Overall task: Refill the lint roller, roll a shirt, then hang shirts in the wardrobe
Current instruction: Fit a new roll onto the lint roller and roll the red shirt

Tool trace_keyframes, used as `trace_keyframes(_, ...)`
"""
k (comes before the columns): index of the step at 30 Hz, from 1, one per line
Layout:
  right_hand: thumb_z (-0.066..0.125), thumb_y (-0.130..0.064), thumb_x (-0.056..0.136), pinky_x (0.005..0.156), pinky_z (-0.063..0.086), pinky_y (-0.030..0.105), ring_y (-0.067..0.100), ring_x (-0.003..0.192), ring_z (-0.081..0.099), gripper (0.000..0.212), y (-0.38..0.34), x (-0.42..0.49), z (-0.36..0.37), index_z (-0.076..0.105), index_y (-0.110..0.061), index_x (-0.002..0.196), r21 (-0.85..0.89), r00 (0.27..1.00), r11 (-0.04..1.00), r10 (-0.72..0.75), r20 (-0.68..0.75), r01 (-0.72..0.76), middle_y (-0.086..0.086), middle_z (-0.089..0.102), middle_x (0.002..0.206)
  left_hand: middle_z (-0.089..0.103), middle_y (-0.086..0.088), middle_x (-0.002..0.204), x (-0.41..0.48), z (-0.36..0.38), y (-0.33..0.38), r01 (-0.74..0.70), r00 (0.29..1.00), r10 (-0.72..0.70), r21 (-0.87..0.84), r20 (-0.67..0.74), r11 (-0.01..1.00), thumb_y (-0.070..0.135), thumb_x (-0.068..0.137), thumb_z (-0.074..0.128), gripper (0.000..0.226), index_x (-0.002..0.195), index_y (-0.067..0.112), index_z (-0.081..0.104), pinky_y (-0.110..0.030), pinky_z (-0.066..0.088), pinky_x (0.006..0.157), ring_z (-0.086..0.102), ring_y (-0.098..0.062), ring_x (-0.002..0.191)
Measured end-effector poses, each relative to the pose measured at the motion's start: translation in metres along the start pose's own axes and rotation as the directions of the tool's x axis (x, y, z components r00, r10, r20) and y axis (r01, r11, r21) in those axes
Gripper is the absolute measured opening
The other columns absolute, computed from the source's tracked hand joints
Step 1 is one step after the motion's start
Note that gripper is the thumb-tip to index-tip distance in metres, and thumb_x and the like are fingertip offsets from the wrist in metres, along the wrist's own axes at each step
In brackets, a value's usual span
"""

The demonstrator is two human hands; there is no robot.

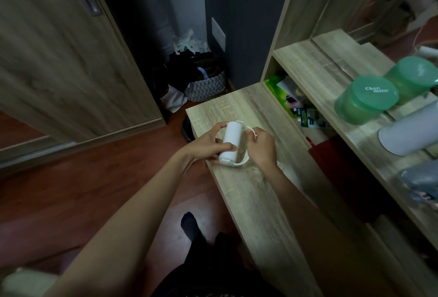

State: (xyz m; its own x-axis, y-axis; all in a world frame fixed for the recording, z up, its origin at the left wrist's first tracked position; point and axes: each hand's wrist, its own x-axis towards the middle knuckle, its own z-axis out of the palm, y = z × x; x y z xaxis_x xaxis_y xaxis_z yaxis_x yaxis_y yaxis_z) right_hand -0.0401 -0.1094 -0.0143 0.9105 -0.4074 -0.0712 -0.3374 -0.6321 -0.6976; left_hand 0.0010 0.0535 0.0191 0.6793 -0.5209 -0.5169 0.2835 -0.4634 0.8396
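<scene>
- Head view: the lint roller (230,141), a white cylinder, is held at the centre of the frame, over the left part of the wooden table (251,204).
- Its long axis runs nearly up and down the frame. The far end tips slightly right and the near end slightly left.
- A thin white handle loop (246,159) curves along the roller's right side from one end to the other.
- The left hand (206,142) grips the roller from the left, with its thumb near the far end and its fingers wrapped across the middle.
- The right hand (260,148) is curled on the handle loop at the roller's right and pinches it near the far end.
- I cannot tell whether the roller's near end touches the table.
- The table's left edge runs diagonally from upper centre to lower centre, just left of the roller's near end. The reddish floor (94,190) lies beyond it.
- Bare tabletop stretches above and below the hands.
- Right of the hands a raised shelf (315,71) borders the table, with packets in the open compartment beneath it.
- A green jar (365,101) and a white cylinder (407,136) stand on the shelf, well apart from the roller.
- A wardrobe door (61,59) fills the upper left, and a laundry basket (206,84) sits at upper centre.
</scene>
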Motion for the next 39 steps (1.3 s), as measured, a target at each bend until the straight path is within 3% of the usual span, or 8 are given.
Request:
trace_keyframes(6, 0.038, -0.025, 0.099, 0.074, 0.046, 0.037, 0.034, 0.091, 0.062, 0.036, -0.001, 0.004, -0.004, 0.066, -0.004, 0.102, -0.012, 0.999, 0.998, -0.054, 0.005, 0.054, 0.018, 0.069, 0.096, 0.068, -0.007, 0.088, 0.002, 0.002, -0.002, -0.028, 0.998, 0.027, -0.014, -0.057, 1.000, 0.022, 0.086, 0.071, 0.067, 0.141, 0.036, 0.035, -0.029, 0.049, 0.064, 0.062, -0.017, 0.072)
trace_keyframes(11, 0.028, -0.032, 0.102, 0.077, 0.048, 0.038, 0.033, 0.091, 0.064, 0.046, -0.005, 0.011, -0.015, 0.064, -0.005, 0.110, -0.047, 0.991, 0.990, -0.132, -0.015, 0.131, 0.017, 0.071, 0.099, 0.070, -0.004, 0.089, 0.002, 0.010, -0.007, -0.043, 0.993, 0.030, -0.114, -0.110, 0.993, 0.025, 0.086, 0.073, 0.057, 0.136, 0.024, 0.046, -0.031, 0.047, 0.067, 0.061, -0.015, 0.076)
trace_keyframes(16, 0.033, -0.029, 0.102, 0.061, 0.041, 0.033, 0.031, 0.072, 0.062, 0.038, -0.005, 0.004, -0.012, 0.063, -0.007, 0.107, -0.027, 0.987, 0.987, -0.158, -0.037, 0.158, 0.017, 0.068, 0.081, 0.066, -0.008, 0.088, 0.000, 0.005, -0.009, -0.064, 0.994, 0.055, -0.088, -0.097, 0.994, 0.021, 0.085, 0.073, 0.058, 0.137, 0.025, 0.047, -0.030, 0.051, 0.069, 0.062, -0.015, 0.076)
trace_keyframes(21, 0.035, -0.029, 0.101, 0.055, 0.034, 0.029, 0.024, 0.056, 0.053, 0.034, -0.001, -0.004, -0.007, 0.062, -0.008, 0.102, 0.008, 0.986, 0.986, -0.164, -0.040, 0.164, 0.008, 0.057, 0.063, 0.066, -0.007, 0.089, -0.003, 0.001, -0.014, -0.066, 0.995, 0.061, -0.063, -0.085, 0.996, 0.020, 0.084, 0.074, 0.060, 0.137, 0.029, 0.047, -0.022, 0.052, 0.064, 0.064, -0.012, 0.076)
trace_keyframes(27, 0.035, -0.028, 0.101, 0.054, 0.030, 0.026, 0.018, 0.054, 0.049, 0.034, 0.001, -0.011, -0.005, 0.063, -0.009, 0.107, 0.013, 0.980, 0.982, -0.187, -0.061, 0.188, 0.006, 0.055, 0.062, 0.063, -0.009, 0.090, 0.000, 0.002, -0.019, -0.089, 0.993, 0.086, -0.031, -0.080, 0.996, 0.021, 0.084, 0.074, 0.059, 0.135, 0.033, 0.048, -0.021, 0.047, 0.063, 0.061, -0.011, 0.075)
trace_keyframes(32, 0.036, -0.029, 0.101, 0.049, 0.030, 0.025, 0.014, 0.055, 0.049, 0.033, 0.000, -0.007, -0.011, 0.064, -0.011, 0.105, 0.044, 0.969, 0.970, -0.234, -0.076, 0.237, 0.001, 0.056, 0.064, 0.063, -0.010, 0.099, 0.004, -0.003, -0.021, -0.151, 0.981, 0.147, -0.024, -0.126, 0.988, 0.032, 0.075, 0.078, 0.060, 0.125, 0.049, 0.050, -0.030, 0.051, 0.076, 0.062, -0.014, 0.086)
trace_keyframes(36, 0.033, -0.041, 0.100, 0.055, 0.042, 0.032, 0.017, 0.056, 0.054, 0.042, 0.003, 0.001, -0.020, 0.059, -0.015, 0.081, 0.079, 0.982, 0.980, -0.185, 0.047, 0.181, 0.002, 0.058, 0.062, 0.062, -0.004, 0.091, 0.006, -0.013, -0.011, -0.195, 0.966, 0.178, -0.072, -0.188, 0.978, 0.018, 0.084, 0.075, 0.055, 0.130, 0.036, 0.052, -0.023, 0.053, 0.071, 0.062, -0.011, 0.084)
trace_keyframes(39, 0.032, -0.049, 0.099, 0.053, 0.045, 0.031, 0.015, 0.047, 0.054, 0.057, 0.000, -0.001, -0.024, 0.064, -0.009, 0.075, 0.308, 0.968, 0.952, -0.082, 0.238, 0.005, 0.005, 0.060, 0.056, 0.065, 0.002, 0.076, 0.008, -0.025, -0.001, -0.221, 0.950, 0.180, -0.141, -0.255, 0.965, 0.012, 0.085, 0.073, 0.041, 0.122, 0.018, 0.055, -0.024, 0.052, 0.066, 0.064, -0.007, 0.070)
